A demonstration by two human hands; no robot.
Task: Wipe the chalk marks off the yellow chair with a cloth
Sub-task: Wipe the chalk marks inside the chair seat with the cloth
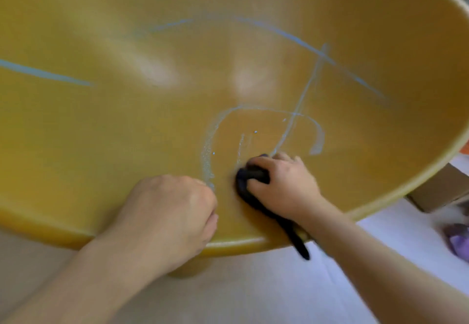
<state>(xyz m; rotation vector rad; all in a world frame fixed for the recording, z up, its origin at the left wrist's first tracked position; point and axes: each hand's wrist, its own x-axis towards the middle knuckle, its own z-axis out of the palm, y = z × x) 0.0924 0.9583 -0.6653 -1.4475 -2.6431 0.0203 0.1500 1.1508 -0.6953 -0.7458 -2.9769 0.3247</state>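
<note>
Yellow chair (114,130) fills the view, seat tilted toward the camera. Pale blue chalk marks (299,40) cross the seat: long strokes up top, wet smeared loop near the middle. Left hand (172,212) clenched in a fist, resting on the seat's front edge, nothing seen in it. Right hand (285,184) grips a black cloth (245,184), pressing it on the seat just below the loop; 1 cloth end trails over the rim. Cardboard box (436,191) and blurred purple object (459,242) at right.

floor (253,298) pale | on it: yellow chair (127,120) | cardboard box (436,191) | purple item (459,242)
</note>
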